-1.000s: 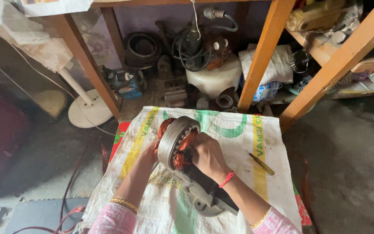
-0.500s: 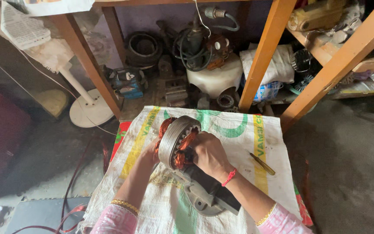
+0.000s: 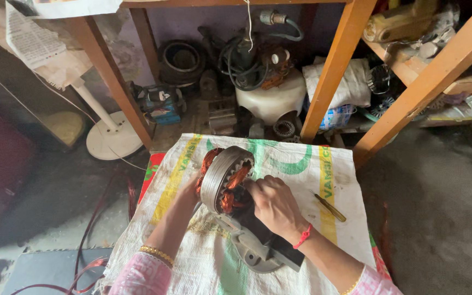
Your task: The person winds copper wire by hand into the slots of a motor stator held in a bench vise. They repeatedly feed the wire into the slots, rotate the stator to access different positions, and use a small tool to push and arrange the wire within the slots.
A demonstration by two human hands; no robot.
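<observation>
Your right hand has its fingers curled onto the stator windings; your left hand, mostly hidden behind, steadies it on edge.

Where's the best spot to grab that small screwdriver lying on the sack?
Probably the yellow handle of the screwdriver, pinched from above. It lies flat and diagonal on the woven sack, clear to the right of the right hand, so nothing blocks a top-down approach.
</observation>
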